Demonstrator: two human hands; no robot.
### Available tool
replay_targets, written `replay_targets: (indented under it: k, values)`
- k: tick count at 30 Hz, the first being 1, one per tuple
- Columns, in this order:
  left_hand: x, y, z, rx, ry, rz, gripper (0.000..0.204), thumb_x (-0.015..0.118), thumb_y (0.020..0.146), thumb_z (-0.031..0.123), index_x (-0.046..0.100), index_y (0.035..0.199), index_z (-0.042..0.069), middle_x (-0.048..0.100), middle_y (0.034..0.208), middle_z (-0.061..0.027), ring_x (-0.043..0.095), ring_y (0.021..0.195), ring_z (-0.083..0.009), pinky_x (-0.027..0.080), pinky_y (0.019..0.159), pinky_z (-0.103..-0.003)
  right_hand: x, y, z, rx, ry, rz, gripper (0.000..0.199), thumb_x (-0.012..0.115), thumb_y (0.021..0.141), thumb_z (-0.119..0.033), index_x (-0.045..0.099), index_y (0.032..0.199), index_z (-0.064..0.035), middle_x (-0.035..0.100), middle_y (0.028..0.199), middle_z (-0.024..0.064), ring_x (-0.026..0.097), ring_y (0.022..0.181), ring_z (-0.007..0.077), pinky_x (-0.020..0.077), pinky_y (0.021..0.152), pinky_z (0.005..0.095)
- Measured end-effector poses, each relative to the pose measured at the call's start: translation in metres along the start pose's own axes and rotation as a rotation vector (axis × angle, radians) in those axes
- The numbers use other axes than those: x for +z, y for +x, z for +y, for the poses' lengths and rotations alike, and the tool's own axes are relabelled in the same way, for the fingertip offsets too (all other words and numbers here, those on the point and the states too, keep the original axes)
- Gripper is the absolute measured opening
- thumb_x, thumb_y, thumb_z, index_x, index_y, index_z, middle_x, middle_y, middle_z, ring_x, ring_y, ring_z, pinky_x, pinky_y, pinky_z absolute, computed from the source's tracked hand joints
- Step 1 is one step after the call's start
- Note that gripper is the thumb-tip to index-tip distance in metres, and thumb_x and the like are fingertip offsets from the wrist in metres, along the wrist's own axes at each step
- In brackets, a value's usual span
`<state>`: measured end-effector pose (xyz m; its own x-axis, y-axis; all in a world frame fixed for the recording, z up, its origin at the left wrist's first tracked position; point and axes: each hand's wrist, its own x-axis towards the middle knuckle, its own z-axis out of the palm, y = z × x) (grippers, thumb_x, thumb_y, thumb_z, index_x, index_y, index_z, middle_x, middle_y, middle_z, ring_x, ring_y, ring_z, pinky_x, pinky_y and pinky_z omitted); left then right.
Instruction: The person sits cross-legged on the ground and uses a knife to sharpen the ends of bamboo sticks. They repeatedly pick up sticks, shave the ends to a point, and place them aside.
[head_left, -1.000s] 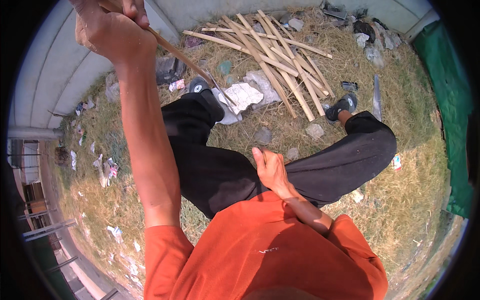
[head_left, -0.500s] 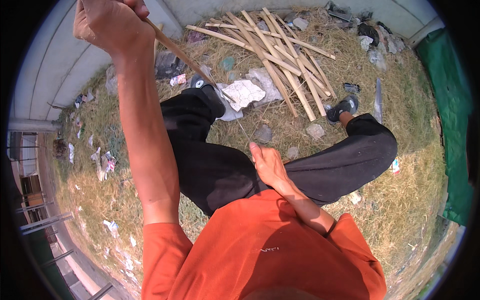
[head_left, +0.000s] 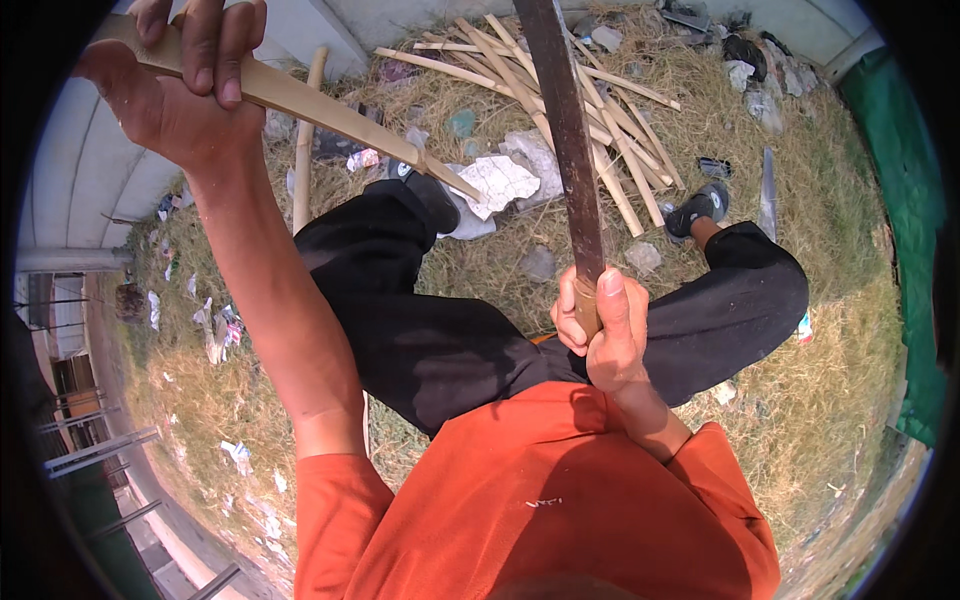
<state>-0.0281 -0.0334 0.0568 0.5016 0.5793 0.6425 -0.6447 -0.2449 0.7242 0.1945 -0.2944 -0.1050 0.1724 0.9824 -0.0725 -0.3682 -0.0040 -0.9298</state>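
My left hand (head_left: 190, 110) is raised at the upper left, its fingers wrapped round a split bamboo strip (head_left: 340, 122). The strip slants down to the right, its lower end over a pale, flat stone (head_left: 500, 180) near my left shoe. A notch or node shows close to that end. In front of my waist, my right hand (head_left: 618, 330) grips the wooden handle of a machete (head_left: 568, 140). Its long dark blade points up and away, apart from the bamboo strip and overlapping the view of a pile of bamboo strips (head_left: 630, 170) on the ground.
Another bamboo pole (head_left: 307, 150) leans at the left, near a pale wall (head_left: 90, 170). Dry grass carries scattered litter and stones (head_left: 538, 264). A long grey strip (head_left: 768, 195) lies beyond my right shoe (head_left: 697, 208). Green sheeting (head_left: 890, 220) hangs along the right side.
The machete has swung up and right, its blade now showing broadside. My left hand has shifted left and a little lower, and the bamboo strip has turned to show its wider face.
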Motion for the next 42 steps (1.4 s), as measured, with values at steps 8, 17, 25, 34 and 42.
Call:
replay_targets:
  k: [8, 17, 25, 34, 42]
  values:
    - [0.01, 0.002, 0.003, -0.054, 0.031, -0.041, 0.042, 0.058, 0.087, 0.057, 0.053, 0.075, 0.017, 0.039, 0.048, 0.0021, 0.034, 0.039, -0.0092, 0.033, 0.066, -0.025, 0.0, -0.01, 0.058, 0.294, -0.516, -0.021, 0.055, 0.045, 0.1, -0.044, 0.054, 0.069, 0.0005, 0.05, 0.052, 0.0103, 0.05, 0.047, 0.022, 0.0416, 0.052, 0.0367]
    - [0.045, 0.003, -0.01, 0.151, 0.341, 0.296, 0.027, 0.053, 0.09, 0.033, 0.046, 0.072, 0.015, 0.031, 0.047, 0.0012, 0.023, 0.037, -0.0094, 0.026, 0.054, -0.026, 0.021, -0.013, 0.061, 0.025, -0.354, 0.062, 0.051, 0.038, 0.1, -0.039, 0.054, 0.075, 0.0018, 0.049, 0.051, 0.0107, 0.052, 0.047, 0.0203, 0.0401, 0.049, 0.0345]
    - [0.061, 0.005, -0.024, 0.397, 0.627, 0.723, 0.025, 0.058, 0.088, 0.018, 0.037, 0.082, 0.007, 0.024, 0.051, -0.0021, 0.021, 0.041, -0.0126, 0.026, 0.052, -0.031, 0.0, -0.001, 0.057, 0.22, -0.293, 0.114, 0.052, 0.039, 0.101, -0.04, 0.053, 0.07, -0.0007, 0.044, 0.05, 0.0029, 0.045, 0.045, 0.0123, 0.036, 0.046, 0.03]
    - [0.057, 0.003, -0.03, 0.504, 0.727, 0.763, 0.033, 0.06, 0.093, 0.023, 0.037, 0.076, 0.007, 0.029, 0.051, -0.0009, 0.024, 0.041, -0.0101, 0.024, 0.041, -0.03, -0.006, -0.001, 0.122, 0.356, -0.55, 0.041, 0.054, 0.044, 0.098, -0.048, 0.051, 0.07, -0.0018, 0.044, 0.053, 0.0013, 0.042, 0.043, 0.0108, 0.0329, 0.04, 0.0289]
    - [0.06, 0.005, -0.027, 0.539, 0.712, 0.727, 0.027, 0.06, 0.091, 0.007, 0.036, 0.08, 0.008, 0.026, 0.049, -0.0006, 0.02, 0.042, -0.0111, 0.021, 0.044, -0.031, 0.007, -0.001, 0.027, 0.068, -0.047, 0.049, 0.046, 0.041, 0.102, -0.037, 0.049, 0.074, -0.0018, 0.038, 0.053, -0.0021, 0.037, 0.046, 0.0057, 0.0285, 0.042, 0.0239]
